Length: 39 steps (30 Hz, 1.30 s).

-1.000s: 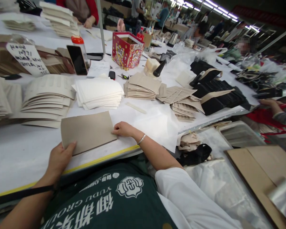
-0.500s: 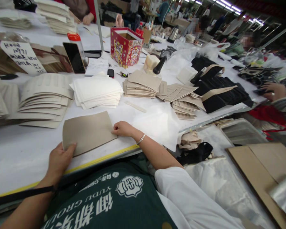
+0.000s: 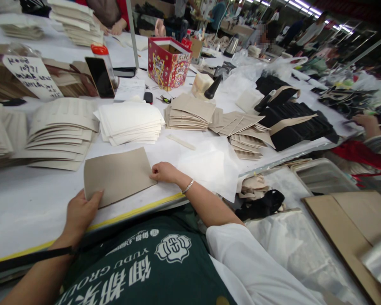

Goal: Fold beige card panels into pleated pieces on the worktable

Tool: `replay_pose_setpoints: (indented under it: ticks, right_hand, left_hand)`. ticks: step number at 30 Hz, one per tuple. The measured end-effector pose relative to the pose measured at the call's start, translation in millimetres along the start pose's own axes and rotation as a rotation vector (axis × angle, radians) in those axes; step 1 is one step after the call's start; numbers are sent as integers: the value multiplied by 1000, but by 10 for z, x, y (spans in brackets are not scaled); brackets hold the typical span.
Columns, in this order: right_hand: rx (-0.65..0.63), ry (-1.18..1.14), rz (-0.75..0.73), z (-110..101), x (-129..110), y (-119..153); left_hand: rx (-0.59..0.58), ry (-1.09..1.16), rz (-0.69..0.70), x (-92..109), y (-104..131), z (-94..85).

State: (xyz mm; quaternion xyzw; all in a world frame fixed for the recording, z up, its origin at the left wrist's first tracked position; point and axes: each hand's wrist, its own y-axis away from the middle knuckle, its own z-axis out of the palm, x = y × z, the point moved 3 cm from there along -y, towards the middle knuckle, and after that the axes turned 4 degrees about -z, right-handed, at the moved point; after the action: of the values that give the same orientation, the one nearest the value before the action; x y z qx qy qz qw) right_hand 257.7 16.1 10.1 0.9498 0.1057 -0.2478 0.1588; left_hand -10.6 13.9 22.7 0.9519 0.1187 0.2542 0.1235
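A flat taupe rectangular panel (image 3: pixel 119 176), its material unclear, is held over the table's front edge. My left hand (image 3: pixel 84 209) grips its lower left corner, thumb on top and fingers hidden beneath. At the right edge, my right hand (image 3: pixel 163 172) pinches the panel with curled fingers. Just beyond it lies a stack of white sheets (image 3: pixel 130 120). To the left of that is a fanned pile of beige panels (image 3: pixel 62 131). Thin white sheets (image 3: pixel 206 165) lie right of my right hand, with a narrow pale strip (image 3: pixel 180 142) behind them.
Farther back stand a red patterned box (image 3: pixel 169 63), a phone (image 3: pixel 100 77) and a stack of tan pieces (image 3: pixel 190 111). Black pieces (image 3: pixel 300 125) lie to the right. A clear plastic bin (image 3: pixel 324 176) and cardboard (image 3: pixel 352 228) sit below. A co-worker's hand (image 3: pixel 366 123) is at far right.
My hands and the panel stay almost still; the whole view shifts very slightly. The co-worker's hand at far right has changed position a little.
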Motion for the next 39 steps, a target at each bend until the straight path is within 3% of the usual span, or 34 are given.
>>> replay_pose_setpoints:
  ticks: [17,22,25,29,39]
  right_hand:
    - [15,61,13,26,-43,34]
    - [27,110,30,57,-58,36]
    - [19,133,41,69,-66,37]
    - [0,145,52,67,-88,60]
    - [-3,153,70,84,-134,96]
  left_hand:
    - [19,-9,19,-57,-37,33]
    - [4,-29,42,9,-19,-11]
    - [-89,-115,114,61,-19,-102]
    - [-119,-212,287,37,-38,-208]
    - [-88,-112,372,-139,-54,-137]
